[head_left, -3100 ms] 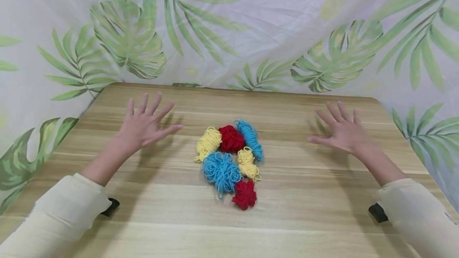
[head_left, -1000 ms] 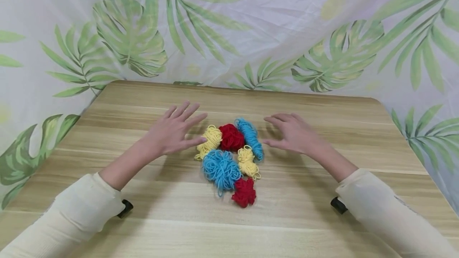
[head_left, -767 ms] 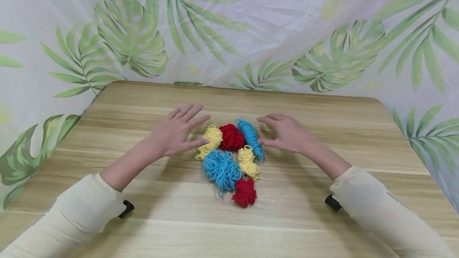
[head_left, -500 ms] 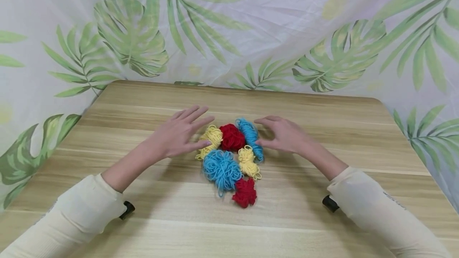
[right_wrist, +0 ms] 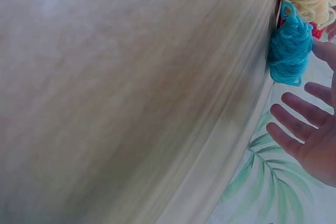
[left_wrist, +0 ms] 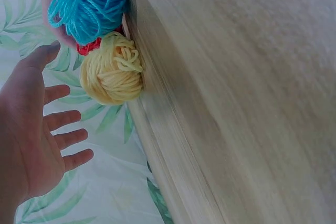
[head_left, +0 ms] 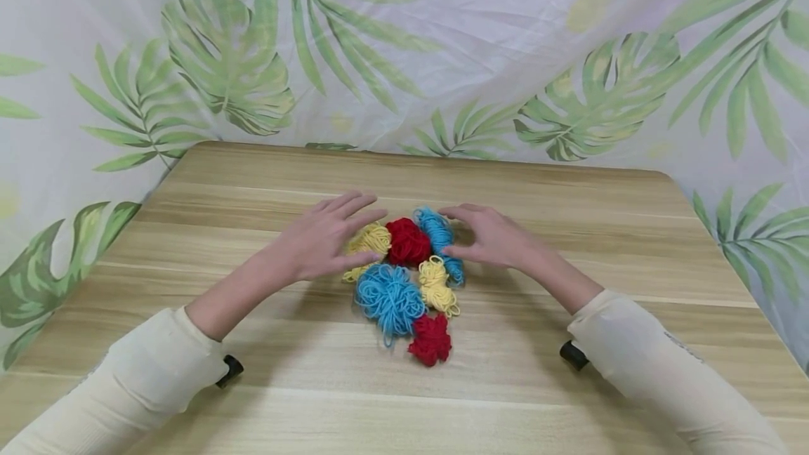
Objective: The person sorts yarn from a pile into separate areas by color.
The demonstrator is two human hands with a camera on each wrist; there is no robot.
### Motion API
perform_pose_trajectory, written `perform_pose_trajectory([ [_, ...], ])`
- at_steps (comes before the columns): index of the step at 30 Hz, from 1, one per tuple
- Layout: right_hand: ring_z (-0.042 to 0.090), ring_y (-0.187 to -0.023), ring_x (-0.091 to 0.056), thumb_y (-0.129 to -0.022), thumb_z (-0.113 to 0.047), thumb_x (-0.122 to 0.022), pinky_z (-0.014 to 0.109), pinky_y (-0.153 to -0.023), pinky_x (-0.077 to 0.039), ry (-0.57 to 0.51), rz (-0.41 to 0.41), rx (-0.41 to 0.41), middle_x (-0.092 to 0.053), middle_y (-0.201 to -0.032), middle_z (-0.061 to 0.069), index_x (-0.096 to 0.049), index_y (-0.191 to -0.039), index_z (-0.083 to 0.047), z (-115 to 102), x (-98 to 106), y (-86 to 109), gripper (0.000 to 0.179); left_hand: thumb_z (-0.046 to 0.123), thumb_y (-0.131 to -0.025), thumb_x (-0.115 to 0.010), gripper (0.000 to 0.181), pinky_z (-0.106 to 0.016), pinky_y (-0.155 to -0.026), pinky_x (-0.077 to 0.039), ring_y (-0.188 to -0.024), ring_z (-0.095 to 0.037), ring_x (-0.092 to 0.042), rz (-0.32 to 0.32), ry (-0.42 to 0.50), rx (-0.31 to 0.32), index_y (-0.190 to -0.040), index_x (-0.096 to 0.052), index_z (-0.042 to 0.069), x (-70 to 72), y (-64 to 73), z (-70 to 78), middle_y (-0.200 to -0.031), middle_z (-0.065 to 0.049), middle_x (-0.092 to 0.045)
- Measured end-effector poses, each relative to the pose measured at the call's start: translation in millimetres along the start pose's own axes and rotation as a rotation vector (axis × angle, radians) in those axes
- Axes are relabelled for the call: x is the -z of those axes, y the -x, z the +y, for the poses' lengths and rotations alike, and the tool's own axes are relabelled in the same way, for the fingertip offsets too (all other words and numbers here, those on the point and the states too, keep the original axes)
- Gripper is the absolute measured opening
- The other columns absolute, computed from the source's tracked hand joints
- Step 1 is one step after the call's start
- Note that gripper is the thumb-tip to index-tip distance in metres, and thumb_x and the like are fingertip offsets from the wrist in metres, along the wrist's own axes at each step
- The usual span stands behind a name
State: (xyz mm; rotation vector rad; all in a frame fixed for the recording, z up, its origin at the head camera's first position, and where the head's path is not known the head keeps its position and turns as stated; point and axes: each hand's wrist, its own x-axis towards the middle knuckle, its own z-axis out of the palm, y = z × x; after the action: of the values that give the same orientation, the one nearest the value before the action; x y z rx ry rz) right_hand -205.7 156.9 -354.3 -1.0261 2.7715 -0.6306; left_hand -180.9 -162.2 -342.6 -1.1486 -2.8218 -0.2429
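Observation:
Several bundles of yarn lie close together mid-table. My left hand [head_left: 322, 237] hovers over the larger yellow yarn bundle [head_left: 373, 241], partly covering it in the head view; its fingers are extended and grip nothing. At the right, my right hand [head_left: 493, 236] hangs beside the long blue yarn bundle [head_left: 436, 234], thumb and fingers apart, the thumb tip overlapping it in the head view. Between them sits the larger red yarn bundle [head_left: 408, 242]. Nearer me are the round blue yarn bundle [head_left: 390, 300], the small yellow yarn bundle [head_left: 437, 286] and the small red yarn bundle [head_left: 431, 339].
The wood-grain table [head_left: 354, 413] reaches back to a leaf-print cloth [head_left: 468, 34] hanging behind it. A black wrist-worn piece [head_left: 230, 371] shows under the left sleeve [head_left: 158, 364], and another black piece [head_left: 574, 355] under the right sleeve [head_left: 663, 371].
From wide apart and spread, both hands have come inward toward the yarn, the left moving right and the right moving left. The yarn bundles stay in place.

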Motion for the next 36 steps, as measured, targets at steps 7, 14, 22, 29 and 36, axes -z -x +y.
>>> perform_pose_trajectory([
  [7, 0.037, -0.129, -0.059, -0.094, -0.032, -0.077, 0.053, -0.108, -0.048, -0.036, -0.016, 0.012, -0.057, -0.146, 0.022, -0.049, -0.152, -0.001, -3.7, -1.8, -6.6, 0.071, 0.059, -0.096, -0.063, 0.074, -0.063, -0.117, -0.033, -0.147, -0.041, -0.039, 0.002, 0.076, 0.004, -0.152, -0.053, 0.011, 0.3, -1.4, 3.4, -0.158, -0.019, -0.045],
  [14, 0.033, -0.121, -0.064, -0.093, -0.029, -0.079, 0.05, -0.104, -0.052, -0.031, -0.016, 0.021, -0.062, -0.141, 0.021, -0.052, -0.15, -0.001, -4.5, -6.5, -13.6, 0.068, 0.055, -0.094, -0.068, 0.07, -0.063, -0.112, -0.039, -0.14, -0.04, -0.048, 0.054, 0.118, -0.012, -0.147, -0.059, 0.01, 1.1, -2.9, 5.6, -0.151, -0.019, -0.053],
  [22, 0.02, -0.089, -0.068, -0.093, -0.027, -0.079, 0.04, -0.084, -0.058, -0.069, -0.037, 0.012, -0.071, -0.115, 0.016, -0.054, -0.147, 0.0, -2.4, -7.3, -14.8, 0.065, 0.053, -0.09, -0.074, 0.069, -0.057, -0.109, -0.045, -0.131, -0.036, -0.055, 0.1, 0.157, -0.053, -0.143, -0.063, 0.01, 1.2, -5.4, 11.0, -0.14, -0.016, -0.061],
  [29, 0.019, -0.087, -0.069, -0.094, -0.025, -0.078, 0.037, -0.082, -0.059, -0.147, -0.059, 0.011, -0.07, -0.109, 0.016, -0.052, -0.149, -0.001, 0.0, -7.2, -12.9, 0.065, 0.051, -0.09, -0.076, 0.069, -0.058, -0.107, -0.047, -0.129, -0.036, -0.056, 0.102, 0.157, -0.105, -0.143, -0.063, 0.008, 4.7, -5.0, 14.7, -0.138, -0.017, -0.062],
  [36, 0.018, -0.083, -0.071, -0.093, -0.022, -0.079, 0.036, -0.08, -0.06, -0.179, -0.054, 0.049, -0.07, -0.106, 0.017, -0.054, -0.146, 0.0, 0.7, -7.1, -13.3, 0.063, 0.048, -0.09, -0.078, 0.066, -0.055, -0.105, -0.049, -0.127, -0.034, -0.058, 0.112, 0.167, -0.13, -0.139, -0.065, 0.008, 6.6, -4.1, 18.5, -0.135, -0.016, -0.063],
])
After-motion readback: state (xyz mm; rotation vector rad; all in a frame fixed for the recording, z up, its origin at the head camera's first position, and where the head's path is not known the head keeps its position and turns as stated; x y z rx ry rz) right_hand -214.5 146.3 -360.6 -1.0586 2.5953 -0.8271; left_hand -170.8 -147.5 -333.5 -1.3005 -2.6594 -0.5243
